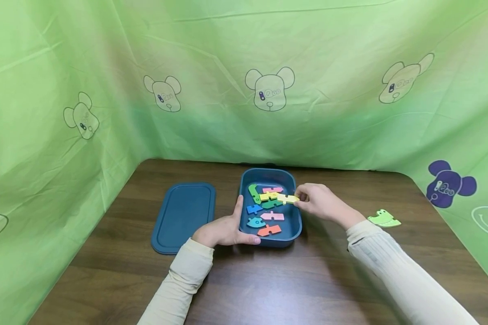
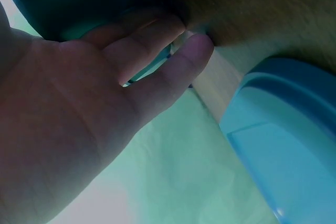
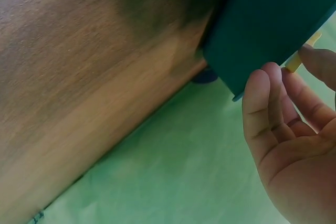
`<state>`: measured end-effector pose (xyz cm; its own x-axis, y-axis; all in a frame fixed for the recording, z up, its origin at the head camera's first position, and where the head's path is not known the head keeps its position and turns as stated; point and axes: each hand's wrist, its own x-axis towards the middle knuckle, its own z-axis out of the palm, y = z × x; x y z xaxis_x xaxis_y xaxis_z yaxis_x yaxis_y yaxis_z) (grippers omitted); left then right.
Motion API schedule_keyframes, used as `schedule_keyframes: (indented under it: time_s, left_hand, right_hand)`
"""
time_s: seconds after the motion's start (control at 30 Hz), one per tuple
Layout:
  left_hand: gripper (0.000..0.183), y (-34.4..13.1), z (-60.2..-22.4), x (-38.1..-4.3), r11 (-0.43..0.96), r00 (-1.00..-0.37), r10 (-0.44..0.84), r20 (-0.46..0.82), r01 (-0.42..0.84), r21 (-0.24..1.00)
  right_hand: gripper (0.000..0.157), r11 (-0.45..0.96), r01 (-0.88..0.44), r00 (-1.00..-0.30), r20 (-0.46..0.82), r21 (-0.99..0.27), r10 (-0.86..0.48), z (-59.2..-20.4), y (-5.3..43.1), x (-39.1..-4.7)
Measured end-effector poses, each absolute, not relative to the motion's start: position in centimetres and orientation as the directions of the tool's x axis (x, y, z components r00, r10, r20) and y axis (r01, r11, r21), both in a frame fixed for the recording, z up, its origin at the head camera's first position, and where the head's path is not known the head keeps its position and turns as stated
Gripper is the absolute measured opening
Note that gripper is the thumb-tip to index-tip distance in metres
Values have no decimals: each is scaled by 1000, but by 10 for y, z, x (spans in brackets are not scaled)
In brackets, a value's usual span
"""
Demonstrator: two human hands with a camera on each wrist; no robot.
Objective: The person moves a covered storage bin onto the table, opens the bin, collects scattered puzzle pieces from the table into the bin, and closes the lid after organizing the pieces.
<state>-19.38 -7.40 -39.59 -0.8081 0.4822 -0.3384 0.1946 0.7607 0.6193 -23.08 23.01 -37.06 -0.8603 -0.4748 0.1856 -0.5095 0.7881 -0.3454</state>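
Note:
A dark blue rectangular box (image 1: 294, 230) without its lid stands on the table, with several colourful puzzle pieces inside. My right hand (image 1: 319, 201) pinches a pale yellow arrow-shaped puzzle piece (image 1: 287, 198) between thumb and fingers at the box's right rim. In the right wrist view, a bit of that yellow piece (image 3: 294, 63) shows between thumb and finger. My left hand (image 1: 223, 229) rests against the box's near left corner, index finger straight along the left side and thumb along the front. In the left wrist view, its other fingers (image 2: 163, 80) are extended beside the box.
A dark blue lid (image 1: 183, 219) lies flat left of the box. On the table to the right is a light green crocodile-head puzzle piece (image 1: 384, 219), beyond the right wrist. Green printed cloth (image 1: 211, 126) hangs round the back and sides of the wooden table (image 1: 244, 289).

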Motion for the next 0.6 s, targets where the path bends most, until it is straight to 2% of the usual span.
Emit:
schedule_keyframes:
  time_s: [0.6]
  left_hand:
    - [130, -74, -395, -194, 765, -806, 482, -344, 195, 615]
  right_hand:
    - [7, 807, -485, -873, 138, -337, -468, -374, 225, -236]
